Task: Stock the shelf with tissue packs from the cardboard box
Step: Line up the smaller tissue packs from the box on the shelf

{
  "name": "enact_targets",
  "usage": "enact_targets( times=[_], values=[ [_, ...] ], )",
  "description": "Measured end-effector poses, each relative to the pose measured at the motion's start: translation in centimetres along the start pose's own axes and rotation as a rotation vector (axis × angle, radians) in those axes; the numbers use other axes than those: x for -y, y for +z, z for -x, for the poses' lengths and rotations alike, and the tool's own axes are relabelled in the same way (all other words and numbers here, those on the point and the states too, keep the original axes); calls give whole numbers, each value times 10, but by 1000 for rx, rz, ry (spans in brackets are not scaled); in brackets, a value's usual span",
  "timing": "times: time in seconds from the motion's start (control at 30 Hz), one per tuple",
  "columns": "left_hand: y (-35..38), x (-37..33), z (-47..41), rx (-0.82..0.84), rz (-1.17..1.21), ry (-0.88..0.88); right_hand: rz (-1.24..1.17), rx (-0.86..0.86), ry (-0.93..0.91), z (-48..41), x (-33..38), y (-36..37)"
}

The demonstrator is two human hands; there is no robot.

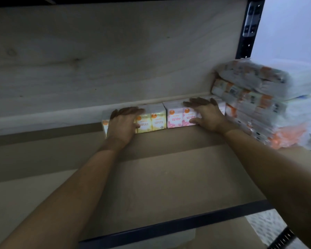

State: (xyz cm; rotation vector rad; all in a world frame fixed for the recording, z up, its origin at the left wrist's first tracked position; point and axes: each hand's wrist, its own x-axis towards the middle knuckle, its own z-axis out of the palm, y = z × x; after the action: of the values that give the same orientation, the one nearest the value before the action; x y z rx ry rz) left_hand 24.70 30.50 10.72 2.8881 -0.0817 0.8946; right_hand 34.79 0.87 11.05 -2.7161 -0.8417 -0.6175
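The yellow pack (pixel 157 121) and pink pack (pixel 175 119) stand touching at the back of the flat brown shelf (pixel 169 177). The left hand (pixel 122 123) presses the yellow one and the right hand (pixel 206 115) the pink, fingers extended over their tops. Both packs are boxy and glossy. A plastic-wrapped stack (pixel 255 105) rises just beside the right hand.

Pale wall (pixel 285 24) at far right — speckled floor (pixel 264 229) low down.

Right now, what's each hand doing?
Left hand: open, flat on the yellow tissue packs.
Right hand: open, flat on the pink tissue packs.
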Motion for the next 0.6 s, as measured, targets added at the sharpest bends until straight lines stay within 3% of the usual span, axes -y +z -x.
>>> enact_targets(
  times=[0.6],
  values=[
    [25,22,-30,7,78,-9,-43,-57,-39,-35,-19,26]
  ],
)
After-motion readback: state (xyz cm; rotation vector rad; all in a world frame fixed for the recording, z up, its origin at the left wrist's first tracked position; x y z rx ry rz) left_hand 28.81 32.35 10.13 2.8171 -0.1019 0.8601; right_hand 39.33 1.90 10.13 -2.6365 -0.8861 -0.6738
